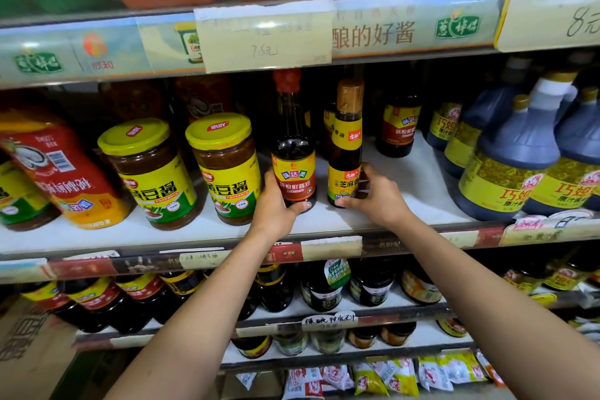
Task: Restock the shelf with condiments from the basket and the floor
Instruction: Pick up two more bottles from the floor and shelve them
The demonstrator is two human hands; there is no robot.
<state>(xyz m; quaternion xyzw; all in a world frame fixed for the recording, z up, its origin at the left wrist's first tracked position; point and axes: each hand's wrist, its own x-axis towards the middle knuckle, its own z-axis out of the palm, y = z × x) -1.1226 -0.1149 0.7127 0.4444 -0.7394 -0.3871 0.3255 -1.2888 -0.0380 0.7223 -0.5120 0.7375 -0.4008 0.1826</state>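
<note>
On the middle shelf (pixel 324 221), a dark soy sauce bottle (pixel 293 153) with a red cap and red-orange label stands upright. My left hand (pixel 276 204) is wrapped around its base. Right beside it stands a sesame oil bottle (pixel 345 146) with a gold cap and yellow labels. My right hand (pixel 376 195) grips its lower part from the right. Both bottles rest near the shelf's front edge. No basket or floor is in view.
Two yellow-lidded bean paste jars (pixel 149 172) (pixel 227 166) stand left of the bottles. Red and yellow sauce pouches (pixel 58 169) lie at far left. Large dark jugs (pixel 513 156) fill the right side. More small bottles (pixel 399 127) stand behind. Shelves above and below are stocked.
</note>
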